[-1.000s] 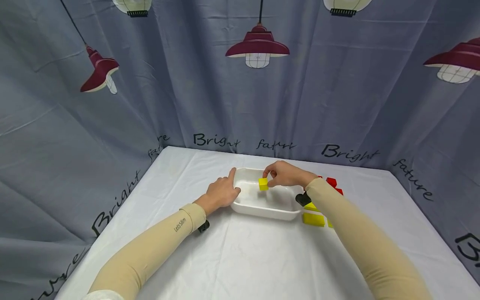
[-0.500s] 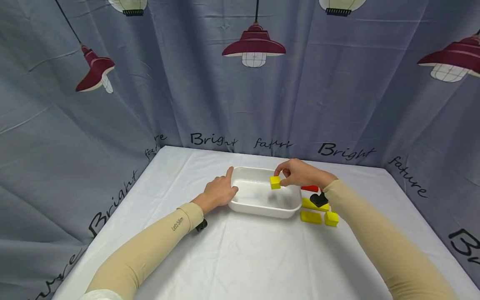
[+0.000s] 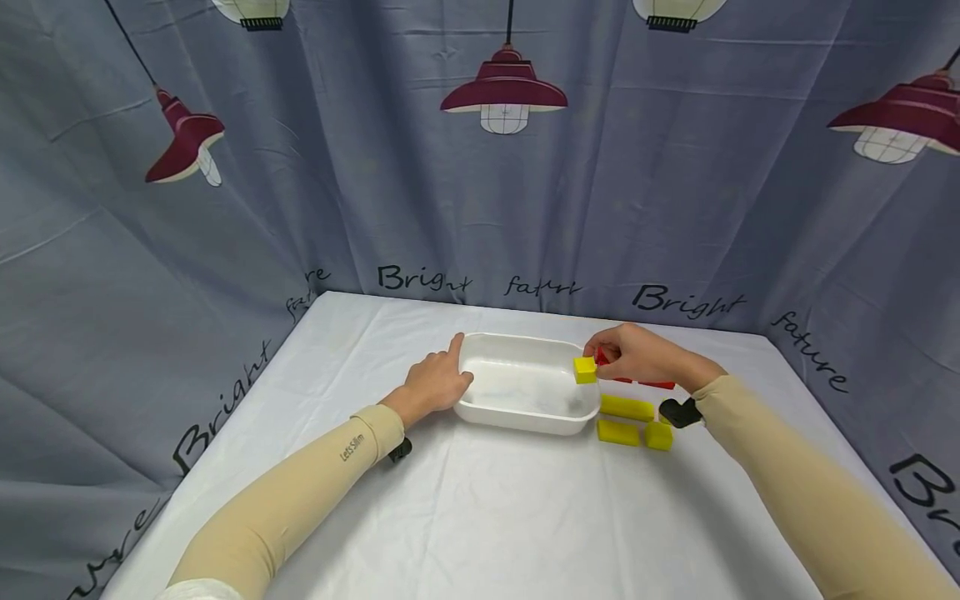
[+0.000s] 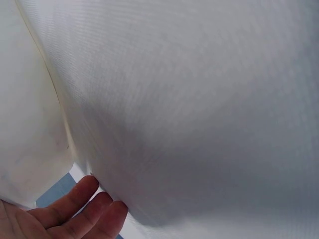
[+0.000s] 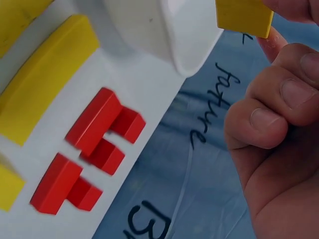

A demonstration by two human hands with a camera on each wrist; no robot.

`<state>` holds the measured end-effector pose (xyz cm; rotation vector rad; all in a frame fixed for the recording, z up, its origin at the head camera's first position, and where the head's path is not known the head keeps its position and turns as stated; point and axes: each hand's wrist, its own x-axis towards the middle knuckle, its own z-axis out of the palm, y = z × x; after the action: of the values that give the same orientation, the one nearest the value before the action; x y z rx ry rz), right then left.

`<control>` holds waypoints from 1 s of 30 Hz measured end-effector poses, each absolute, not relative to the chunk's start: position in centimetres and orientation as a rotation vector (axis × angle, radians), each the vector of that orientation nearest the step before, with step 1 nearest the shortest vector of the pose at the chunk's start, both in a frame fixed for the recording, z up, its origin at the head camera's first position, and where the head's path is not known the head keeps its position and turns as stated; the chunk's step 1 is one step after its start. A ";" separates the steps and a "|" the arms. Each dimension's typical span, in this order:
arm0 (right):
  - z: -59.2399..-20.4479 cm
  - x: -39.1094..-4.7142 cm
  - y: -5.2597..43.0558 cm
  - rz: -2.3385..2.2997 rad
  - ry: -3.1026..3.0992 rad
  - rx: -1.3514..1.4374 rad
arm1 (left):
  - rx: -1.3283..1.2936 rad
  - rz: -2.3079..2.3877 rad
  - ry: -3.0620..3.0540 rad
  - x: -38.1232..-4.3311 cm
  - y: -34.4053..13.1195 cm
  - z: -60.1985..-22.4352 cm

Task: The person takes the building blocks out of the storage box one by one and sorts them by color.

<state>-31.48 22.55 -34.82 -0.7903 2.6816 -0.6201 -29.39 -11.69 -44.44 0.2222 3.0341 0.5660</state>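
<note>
At the left end of the white dish (image 3: pixel 517 421), my left hand (image 3: pixel 433 383) grips the rim, index finger along it and thumb over the inner side. Three fingertips (image 4: pixel 112 214) touch a pale surface in the left wrist view. My right hand (image 3: pixel 641 354) pinches a small yellow cube (image 3: pixel 585 371) between thumb and index finger, held over the dish's right end. In the right wrist view the other fingers curl in below the cube (image 5: pixel 244 17). The dish interior is bare where it shows.
Right of the dish lie a long yellow block (image 3: pixel 627 407), a shorter yellow block (image 3: pixel 618 432) and another yellow cube (image 3: pixel 658 436). Behind them are several red blocks (image 5: pixel 94 119), partly hidden by the right hand in the head view. A grey-blue curtain (image 3: pixel 480 208) borders the white table.
My right hand has moved to the right with the yellow cube, from over the dish's middle to its right rim. More yellow blocks show. My left hand stays on the rim.
</note>
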 end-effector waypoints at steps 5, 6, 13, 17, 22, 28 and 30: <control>-34.8 -30.6 24.0 -0.637 2.696 -0.767 | 0.217 0.566 3.033 -29.4 -11.8 -44.6; -34.8 -30.5 24.3 -0.638 2.696 -0.762 | 0.216 0.567 3.033 -29.4 -11.8 -44.6; -35.0 -29.5 26.2 -0.623 2.723 -0.679 | 0.210 0.573 3.036 -29.4 -11.8 -44.5; -35.2 -29.1 27.3 -0.614 2.743 -0.654 | 0.209 0.575 3.040 -29.4 -11.7 -44.5; -35.2 -28.4 28.7 -0.624 2.758 -0.646 | 0.215 0.573 3.041 -29.4 -11.7 -44.5; -35.6 -27.6 30.3 -0.596 2.780 -0.576 | 0.220 0.577 3.039 -29.5 -11.7 -44.5; -35.8 -27.4 30.8 -0.589 2.784 -0.547 | 0.222 0.581 3.038 -29.5 -11.8 -44.5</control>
<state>-27.37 30.78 -35.82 -0.5473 2.7838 -0.5890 -29.53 -11.76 -44.47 0.2221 3.0385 0.5805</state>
